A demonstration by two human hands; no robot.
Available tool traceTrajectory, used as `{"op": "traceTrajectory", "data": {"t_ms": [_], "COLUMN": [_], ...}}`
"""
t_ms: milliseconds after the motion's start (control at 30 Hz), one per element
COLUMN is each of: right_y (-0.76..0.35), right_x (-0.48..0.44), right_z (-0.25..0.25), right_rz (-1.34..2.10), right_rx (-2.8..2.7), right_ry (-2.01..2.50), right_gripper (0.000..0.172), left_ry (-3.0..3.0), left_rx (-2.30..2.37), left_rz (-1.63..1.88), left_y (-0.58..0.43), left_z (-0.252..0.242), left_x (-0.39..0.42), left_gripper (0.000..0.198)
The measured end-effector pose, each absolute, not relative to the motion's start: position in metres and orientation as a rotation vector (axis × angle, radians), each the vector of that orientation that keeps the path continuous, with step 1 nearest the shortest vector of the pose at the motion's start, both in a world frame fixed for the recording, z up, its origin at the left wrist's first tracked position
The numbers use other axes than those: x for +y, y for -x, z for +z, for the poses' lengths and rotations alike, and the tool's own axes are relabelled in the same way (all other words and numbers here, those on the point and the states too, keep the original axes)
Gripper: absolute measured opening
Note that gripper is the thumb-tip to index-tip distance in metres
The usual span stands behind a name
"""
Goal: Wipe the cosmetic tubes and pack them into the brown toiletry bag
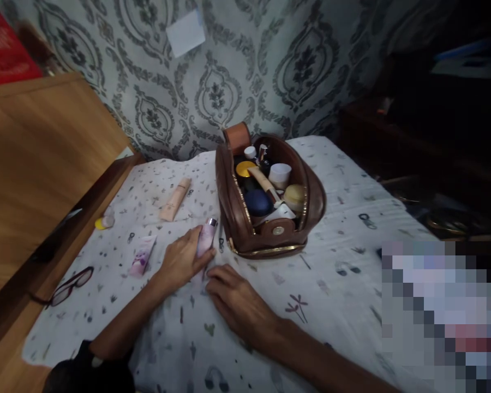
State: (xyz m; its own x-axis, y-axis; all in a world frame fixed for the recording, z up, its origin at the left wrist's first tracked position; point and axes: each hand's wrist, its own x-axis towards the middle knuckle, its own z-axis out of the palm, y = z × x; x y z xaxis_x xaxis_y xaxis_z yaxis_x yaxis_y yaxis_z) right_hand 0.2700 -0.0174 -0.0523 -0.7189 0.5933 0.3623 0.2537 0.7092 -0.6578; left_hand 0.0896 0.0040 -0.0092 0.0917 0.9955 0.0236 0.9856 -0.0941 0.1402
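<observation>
My left hand (184,256) is closed around a slim pale pink bottle (207,236) with a silver cap that points away from me. Just below it, my right hand (233,295) rests low over the cloth with its fingers curled in toward the bottle's lower end; what its fingertips pinch is hidden. Beyond both hands stands an unzipped brown toiletry bag (270,240), filled with several jars, tubes and small bottles. Left of my left hand lie a peach tube (175,200) and a small pink-purple tube (143,255).
A white patterned cloth (335,295) covers the surface. Dark-framed eyeglasses (71,286) and a small yellow-and-clear container (105,221) lie near the left edge. A wooden panel (45,147) borders the left side, and a papered wall (245,71) rises behind. A blurred-out patch covers the lower right.
</observation>
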Motion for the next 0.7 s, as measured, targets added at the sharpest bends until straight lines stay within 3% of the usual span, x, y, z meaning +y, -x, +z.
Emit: {"op": "traceTrajectory", "data": {"t_ms": [167, 367, 500, 700], "right_y": [-0.271, -0.272, -0.272, -0.271], "right_x": [-0.016, -0.018, -0.018, -0.019], "right_z": [-0.056, -0.053, -0.053, -0.048], "right_rz": [0.830, 0.829, 0.852, 0.924], "right_rx": [-2.248, -2.236, -2.246, -2.251], "right_ry": [0.614, 0.618, 0.644, 0.680], "right_gripper": [0.017, 0.018, 0.020, 0.019], "left_ry": [-2.300, -2.105, -1.879, -1.859], "left_rx": [2.106, 2.698, 2.775, 2.670], "left_rz": [0.280, 0.124, -0.035, -0.002], "left_y": [-0.074, -0.020, 0.009, 0.022], "left_z": [-0.001, 0.017, 0.011, 0.005], "left_x": [-0.004, -0.032, -0.052, -0.057], "left_gripper": [0.047, 0.046, 0.055, 0.044]}}
